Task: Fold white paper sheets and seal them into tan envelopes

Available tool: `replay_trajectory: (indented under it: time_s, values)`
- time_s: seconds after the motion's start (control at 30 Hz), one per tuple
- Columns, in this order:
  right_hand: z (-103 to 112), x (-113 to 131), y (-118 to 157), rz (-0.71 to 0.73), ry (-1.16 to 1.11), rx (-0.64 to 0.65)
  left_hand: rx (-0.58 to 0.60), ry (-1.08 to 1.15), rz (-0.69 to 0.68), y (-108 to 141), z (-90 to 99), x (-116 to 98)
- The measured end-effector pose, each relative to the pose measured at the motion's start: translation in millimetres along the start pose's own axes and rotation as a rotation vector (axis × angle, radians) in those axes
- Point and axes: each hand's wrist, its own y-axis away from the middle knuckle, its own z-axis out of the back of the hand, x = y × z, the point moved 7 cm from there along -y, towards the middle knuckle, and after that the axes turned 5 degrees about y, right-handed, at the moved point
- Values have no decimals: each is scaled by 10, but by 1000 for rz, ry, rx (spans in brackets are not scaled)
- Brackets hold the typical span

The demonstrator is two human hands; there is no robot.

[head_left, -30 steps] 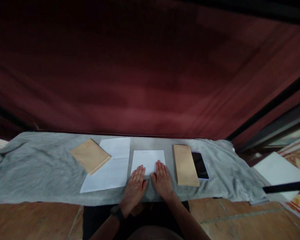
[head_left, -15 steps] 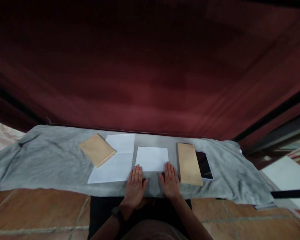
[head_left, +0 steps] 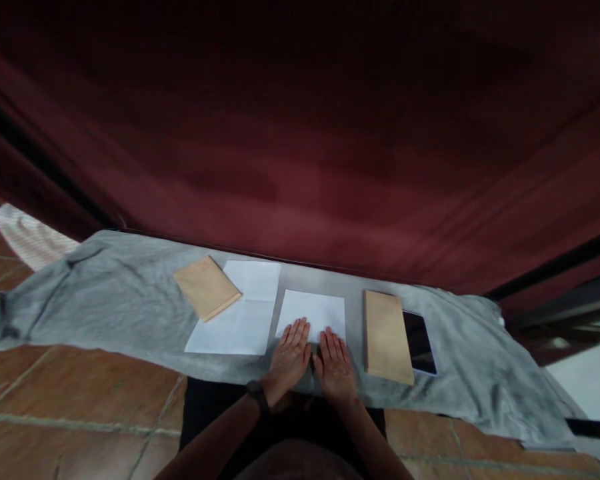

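Observation:
A folded white sheet of paper (head_left: 314, 309) lies flat in front of me, its near edge partly covered by my fingers. My left hand (head_left: 289, 357) rests flat on the near left part of it, fingers stretched out. Beside it, my right hand (head_left: 336, 370) lies flat with its fingertips on the near right part. Neither hand grips anything. To the left is a larger white sheet (head_left: 245, 330) with a crease across it, and a brown envelope (head_left: 207, 288) overlaps its left side. A stack of brown envelopes (head_left: 387, 340) lies to the right of my right hand.
A dark-screened phone (head_left: 420, 341) lies partly under the right-hand brown envelopes. Grey cloth (head_left: 125, 300) covers the narrow surface, which a dark red panel (head_left: 300, 167) borders at the back. Tiled floor (head_left: 90, 407) shows below the near edge.
Both hands have moved closer together along the folded sheet's near edge, the left one further onto the paper. The view has tilted slightly.

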Motion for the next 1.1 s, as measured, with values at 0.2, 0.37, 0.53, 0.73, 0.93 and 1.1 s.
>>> replay_trajectory:
  time_s: [0.2,0.37,0.53,0.73,0.93,1.1]
  values:
    - [12,6,-25,-3,2,32,25,34,69,-638,-114,107]
    - [37,8,-36,-1,-16,45,30,48,86,-978,-137,268]
    - [11,-19,-7,-7,-56,60,55,57,-18,-883,-89,254]
    - [-51,-267,-197,-71,-281,65,129,174,-212,-444,58,60]
    - [-246,-271,-754,196,-345,191,248,287,-388,-227,121,-20]
    - [-433,-335,-1067,279,-156,269,337,327,-484,-127,122,-38]
